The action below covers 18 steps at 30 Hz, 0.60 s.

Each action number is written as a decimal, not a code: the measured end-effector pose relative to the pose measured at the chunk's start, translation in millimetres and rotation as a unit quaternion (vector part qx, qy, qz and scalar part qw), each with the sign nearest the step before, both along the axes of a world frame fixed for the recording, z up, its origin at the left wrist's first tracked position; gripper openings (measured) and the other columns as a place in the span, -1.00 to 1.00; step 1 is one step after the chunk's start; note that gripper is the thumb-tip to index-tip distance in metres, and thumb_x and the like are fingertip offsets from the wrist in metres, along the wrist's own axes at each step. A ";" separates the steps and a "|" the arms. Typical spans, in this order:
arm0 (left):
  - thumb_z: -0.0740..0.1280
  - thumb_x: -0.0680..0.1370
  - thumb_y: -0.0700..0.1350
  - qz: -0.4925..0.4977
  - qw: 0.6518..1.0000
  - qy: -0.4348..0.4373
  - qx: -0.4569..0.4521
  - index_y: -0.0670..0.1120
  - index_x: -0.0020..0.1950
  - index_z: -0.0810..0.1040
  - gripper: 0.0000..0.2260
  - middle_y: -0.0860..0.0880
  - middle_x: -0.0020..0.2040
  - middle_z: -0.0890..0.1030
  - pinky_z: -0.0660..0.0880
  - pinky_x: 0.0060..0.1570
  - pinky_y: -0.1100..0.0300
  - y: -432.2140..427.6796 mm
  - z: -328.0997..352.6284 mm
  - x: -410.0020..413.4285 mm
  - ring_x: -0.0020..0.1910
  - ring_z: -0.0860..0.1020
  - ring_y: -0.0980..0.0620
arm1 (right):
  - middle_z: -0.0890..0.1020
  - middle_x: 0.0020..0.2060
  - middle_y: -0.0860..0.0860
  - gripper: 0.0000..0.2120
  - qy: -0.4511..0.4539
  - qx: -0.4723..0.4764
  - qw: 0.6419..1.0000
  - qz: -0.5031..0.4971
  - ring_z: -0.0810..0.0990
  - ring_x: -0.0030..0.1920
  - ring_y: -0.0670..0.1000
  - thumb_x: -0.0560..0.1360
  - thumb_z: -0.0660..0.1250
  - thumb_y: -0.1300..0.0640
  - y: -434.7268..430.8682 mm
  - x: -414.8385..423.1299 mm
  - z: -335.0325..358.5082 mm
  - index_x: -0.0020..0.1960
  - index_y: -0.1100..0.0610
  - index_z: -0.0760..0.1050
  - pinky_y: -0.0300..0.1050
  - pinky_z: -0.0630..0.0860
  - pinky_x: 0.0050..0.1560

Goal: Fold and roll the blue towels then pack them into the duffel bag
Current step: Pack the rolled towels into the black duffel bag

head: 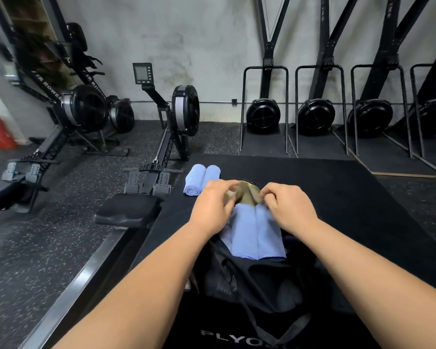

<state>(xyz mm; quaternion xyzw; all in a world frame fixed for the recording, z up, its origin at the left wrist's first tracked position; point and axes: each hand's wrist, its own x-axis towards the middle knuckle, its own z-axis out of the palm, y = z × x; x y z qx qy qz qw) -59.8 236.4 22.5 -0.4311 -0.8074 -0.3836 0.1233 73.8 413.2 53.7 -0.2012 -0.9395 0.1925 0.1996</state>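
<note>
On the black mat (337, 197), seen from the head, a black duffel bag (257, 280) is laid open, and blue towels (252, 233) are packed in rolls side by side inside it. Two loose rolls (202, 180) are left just beside its far left end. The bag's far rim, by the tan lining (247, 193), is pinched by the curled fingers of the left hand (213, 205) and the right hand (291, 207). The towels are judged soft, light and squashy. Each roll is best gripped round its middle so it is not undone. The bag cloth looks thin and floppy.
</note>
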 end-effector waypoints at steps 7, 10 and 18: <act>0.39 0.61 -0.11 0.129 0.989 -0.065 -0.020 0.02 0.49 0.51 -0.57 0.03 0.27 0.61 0.50 0.15 0.08 -13.8 3.4 -38.0 0.26 0.49 0.01 | 0.56 0.00 -0.03 -0.74 0.077 -0.059 0.993 0.068 0.54 0.07 0.05 0.66 0.15 0.11 8.5 -73.0 21.5 0.21 -0.01 0.59 -0.01 0.44 0.10; 0.41 0.61 -0.04 0.144 0.985 -0.089 -0.030 0.01 0.51 0.49 -0.55 0.02 0.26 0.62 0.49 0.22 0.06 -16.9 -3.6 -59.9 0.29 0.49 -0.03 | 0.62 0.22 0.05 -0.67 -0.011 -0.050 0.995 0.089 0.55 0.26 0.12 0.69 0.12 0.09 12.4 -113.1 23.4 0.31 0.02 0.60 -0.02 0.42 0.26; 0.43 0.60 0.06 0.153 0.976 -0.136 -0.073 0.06 0.49 0.49 -0.54 -0.07 0.28 0.60 0.49 0.28 -0.09 -17.8 -30.5 -113.5 0.29 0.51 -0.14 | 0.48 0.50 -0.03 -0.62 -0.268 0.007 0.948 0.171 0.43 0.47 0.07 0.71 0.17 0.05 10.8 -207.6 4.5 0.49 0.03 0.49 -0.08 0.34 0.44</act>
